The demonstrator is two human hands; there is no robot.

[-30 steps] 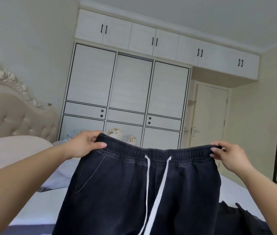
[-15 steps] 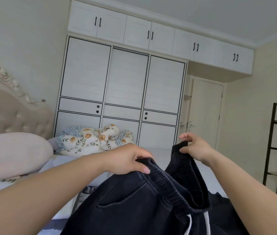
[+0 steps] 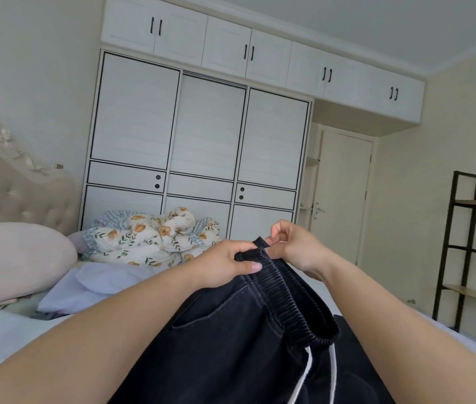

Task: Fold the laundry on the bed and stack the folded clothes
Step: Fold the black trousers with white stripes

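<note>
A pair of black drawstring trousers [image 3: 231, 339] hangs in front of me above the bed [image 3: 3, 336], doubled lengthwise so the two ends of the elastic waistband meet. My left hand [image 3: 219, 265] grips the waistband at that meeting point, thumb on top. My right hand [image 3: 295, 246] pinches the same end of the band from the far side, right beside the left hand. White drawstrings [image 3: 309, 374] dangle below the waistband. The trouser legs run out of view at the bottom.
A crumpled floral quilt [image 3: 155, 237] lies at the far side of the bed, with a pale pillow [image 3: 12, 258] and padded headboard [image 3: 18, 188] on the left. A white wardrobe [image 3: 201, 141] fills the back wall. A black shelf rack [image 3: 464, 246] stands right.
My hands were far apart holding the waistband spread wide; they have come together, doubling the trousers in half. The garment has dropped lower and the quilt behind it is now visible.
</note>
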